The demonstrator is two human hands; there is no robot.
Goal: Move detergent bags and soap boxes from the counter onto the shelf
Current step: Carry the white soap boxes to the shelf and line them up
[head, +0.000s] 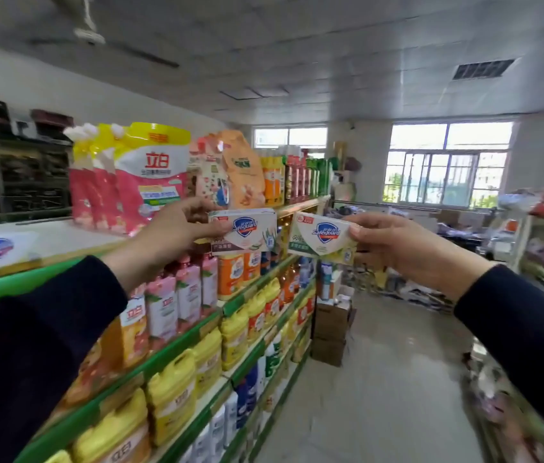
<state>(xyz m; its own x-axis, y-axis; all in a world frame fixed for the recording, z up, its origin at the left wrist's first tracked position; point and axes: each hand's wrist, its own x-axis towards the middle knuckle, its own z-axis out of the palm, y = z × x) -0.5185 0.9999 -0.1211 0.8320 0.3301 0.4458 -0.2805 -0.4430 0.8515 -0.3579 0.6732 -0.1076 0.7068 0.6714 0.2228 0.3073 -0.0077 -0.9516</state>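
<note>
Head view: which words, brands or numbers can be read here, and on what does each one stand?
"Safeguard": soap box in the left hand.
"Safeguard" and "99.9": soap box in the right hand.
"立白": pink detergent bag on the top shelf.
Smaller print and the shelf bottles' labels: too blurred to read.

Shop interior: white panelled ceiling point(347, 45) with vent point(482, 69), barred windows point(444, 175) admitting daylight, pale tiled floor point(380, 379), stacked cardboard boxes point(330, 329) in the aisle.

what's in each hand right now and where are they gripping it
Left hand pinches a Safeguard soap box by its left end; right hand pinches a second soap box by its right end.
</note>
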